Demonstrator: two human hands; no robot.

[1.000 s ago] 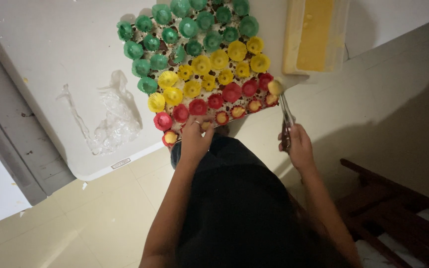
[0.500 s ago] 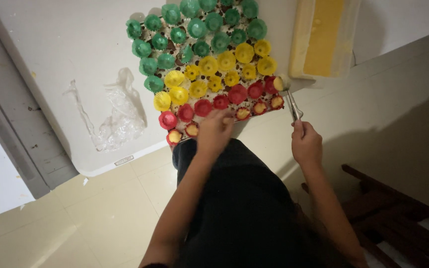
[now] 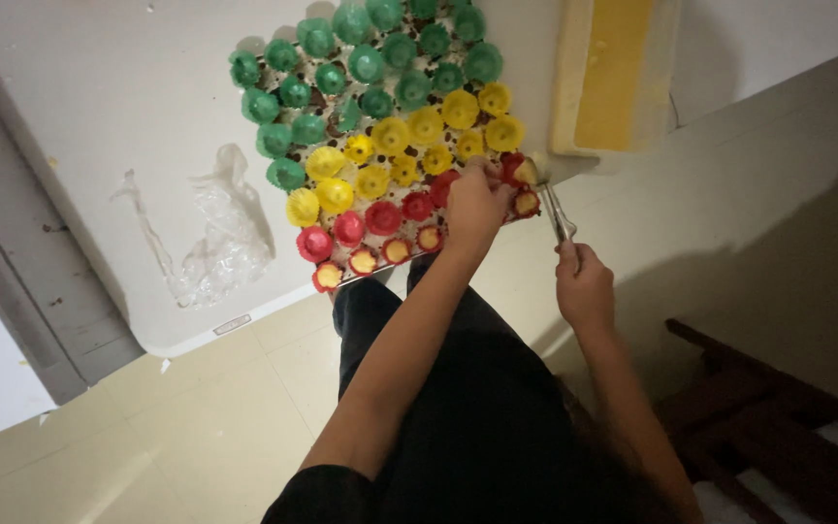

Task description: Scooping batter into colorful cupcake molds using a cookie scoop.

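Observation:
A tray (image 3: 380, 272) on a white table (image 3: 128, 107) carries many small paper cups: green ones (image 3: 361, 68) at the far end, yellow ones (image 3: 409, 136) in the middle, red ones (image 3: 380, 218) nearest me. Some red cups along the front hold yellow batter. My left hand (image 3: 472, 206) rests on the red cups at the tray's right corner, fingers on one cup. My right hand (image 3: 584, 286) grips the handle of a metal scoop (image 3: 547, 199), whose head, loaded with yellow batter, hovers at the tray's right edge beside my left hand.
A pale rectangular tub of yellow batter (image 3: 613, 73) stands right of the tray. Crumpled clear plastic wrap (image 3: 215, 233) lies on the table to the left. Dark wooden furniture (image 3: 778, 408) sits at the lower right, over a tiled floor (image 3: 196, 427).
My left hand has moved right along the red cups to the tray's right corner. The scoop has come closer to the tray edge.

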